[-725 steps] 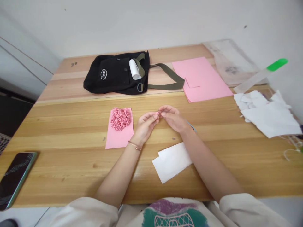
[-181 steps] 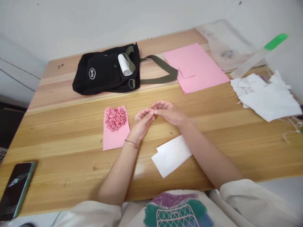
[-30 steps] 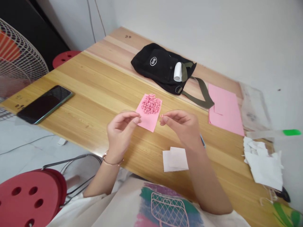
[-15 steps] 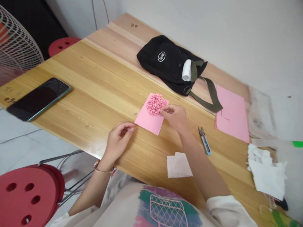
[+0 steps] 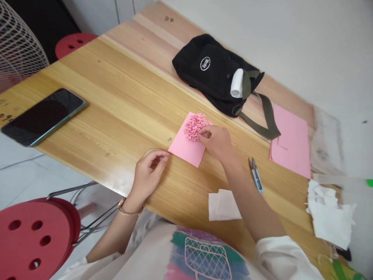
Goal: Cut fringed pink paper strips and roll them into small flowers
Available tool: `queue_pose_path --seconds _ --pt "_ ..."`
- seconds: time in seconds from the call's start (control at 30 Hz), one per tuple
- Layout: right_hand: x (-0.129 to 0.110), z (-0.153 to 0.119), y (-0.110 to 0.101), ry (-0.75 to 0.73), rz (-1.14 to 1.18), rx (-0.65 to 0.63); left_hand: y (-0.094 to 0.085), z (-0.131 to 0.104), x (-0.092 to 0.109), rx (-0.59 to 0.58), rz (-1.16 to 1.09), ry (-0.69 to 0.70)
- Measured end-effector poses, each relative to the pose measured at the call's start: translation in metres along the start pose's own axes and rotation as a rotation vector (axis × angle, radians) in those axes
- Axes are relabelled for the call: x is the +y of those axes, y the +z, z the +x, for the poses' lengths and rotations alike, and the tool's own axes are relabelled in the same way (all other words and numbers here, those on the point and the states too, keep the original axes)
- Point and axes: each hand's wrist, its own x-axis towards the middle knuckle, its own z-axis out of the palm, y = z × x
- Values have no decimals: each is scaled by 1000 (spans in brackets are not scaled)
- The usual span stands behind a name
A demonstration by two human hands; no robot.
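A small sheet of pink paper (image 5: 189, 152) lies on the wooden table, with a heap of tiny pink strands or bits (image 5: 196, 127) on its upper part. My right hand (image 5: 217, 142) is at the heap's right edge, thumb and finger pinched together against it; whatever is between the tips is too small to make out. At the paper's left corner, my left hand (image 5: 150, 171) rests with curled fingers, thumb and forefinger close together and the fingertips at the corner. Whether they grip the paper is hidden.
Blue thread snips (image 5: 256, 177) and white squares (image 5: 223, 206) lie near my right forearm. Beyond are a black bag (image 5: 214, 74) and larger pink sheets (image 5: 294, 144). A phone (image 5: 43, 116) sits at the left, and white scraps (image 5: 330, 216) at the right edge. Red stools (image 5: 26, 233) stand beside the table.
The view has shifted slightly, so the bag, snips and paper appear a little further right. My right fingers have shifted slightly at the heap's edge. My left hand stays by the paper's corner.
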Motion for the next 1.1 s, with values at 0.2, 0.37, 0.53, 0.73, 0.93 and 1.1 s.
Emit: queue_pose_path --seconds 0.2,0.37,0.53,0.73,0.93,1.1 --pt "0 1 2 -19 -23 6 0 -1 1 0 11 13" --pt "-1 -2 0 -12 55 25 1 -1 0 9 17 21" --pt "7 -11 -7 38 313 78 2 0 -1 23 18 24" --pt "44 -47 -11 174 534 67 4 -1 -2 28 13 0" --pt "92 -93 -9 346 601 182 7 0 4 -41 177 64" --pt "113 -109 2 378 657 288 17 21 28 -172 423 203"
